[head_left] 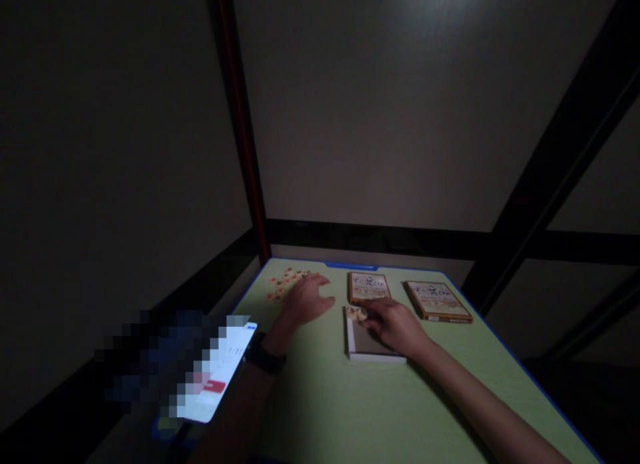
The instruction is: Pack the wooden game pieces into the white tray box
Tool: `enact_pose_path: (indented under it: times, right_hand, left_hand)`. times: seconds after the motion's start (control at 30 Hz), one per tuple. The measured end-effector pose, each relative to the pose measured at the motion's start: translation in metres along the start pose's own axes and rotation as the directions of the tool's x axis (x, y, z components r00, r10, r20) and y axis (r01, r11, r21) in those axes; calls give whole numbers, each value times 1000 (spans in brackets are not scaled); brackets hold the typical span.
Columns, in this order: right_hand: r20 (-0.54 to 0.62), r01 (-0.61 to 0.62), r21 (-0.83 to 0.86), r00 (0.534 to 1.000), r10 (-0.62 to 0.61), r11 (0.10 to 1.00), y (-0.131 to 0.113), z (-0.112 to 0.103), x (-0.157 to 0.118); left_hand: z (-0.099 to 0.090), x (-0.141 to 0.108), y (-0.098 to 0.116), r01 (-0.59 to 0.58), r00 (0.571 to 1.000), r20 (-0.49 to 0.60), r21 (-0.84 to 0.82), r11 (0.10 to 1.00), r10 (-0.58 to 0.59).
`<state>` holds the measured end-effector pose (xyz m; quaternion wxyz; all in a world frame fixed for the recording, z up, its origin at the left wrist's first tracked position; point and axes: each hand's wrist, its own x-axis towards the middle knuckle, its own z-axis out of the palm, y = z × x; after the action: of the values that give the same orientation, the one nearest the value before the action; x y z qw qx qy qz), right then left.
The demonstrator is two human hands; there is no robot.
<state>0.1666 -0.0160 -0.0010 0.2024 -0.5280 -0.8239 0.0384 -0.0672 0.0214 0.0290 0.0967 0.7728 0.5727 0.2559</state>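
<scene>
My right hand [397, 325] reaches over a shallow open box [375, 344] with white edges. Its thumb and fingers close on a round Chinese chess piece in the box's far left corner. Another chess piece [351, 313] lies right beside it there. Farther left, my left hand [306, 299] hovers with its thumb and fingers apart, nothing visible between them. Just beyond that hand, several loose round chess pieces [280, 287] with red or dark markings are scattered; the hand partly hides them. A dark watch [265, 357] is on the left wrist.
Two boxes with printed lids, the smaller one [369, 287] and the larger one [437, 301], lie beyond the open box on the green table [320, 404]. A lit phone or tablet [220, 374] stands at the left edge. Walls close in behind and at left.
</scene>
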Motion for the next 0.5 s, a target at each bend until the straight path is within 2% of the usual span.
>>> enact_pose_path:
  times: [0.07,0.13,0.2,0.3,0.5]
  right_hand:
    - [-22,-8,11,1000,8,1000,1,-3,-1]
    - [-42,-8,33,999,10,999,2,-5,-2]
    - [-63,-4,57,998,8,998,3,-6,-2]
    - [-88,-2,73,996,8,997,3,-5,-2]
    - [-121,7,75,993,2,997,8,-2,-3]
  left_hand:
    - [-29,6,-21,13,998,66,165,986,-24]
    - [-53,10,-41,113,979,126,303,946,-157]
    - [-68,14,-54,197,954,134,393,898,-268]
    - [-74,20,-65,194,948,136,475,859,-289]
    - [-59,39,-69,190,929,182,512,838,-323]
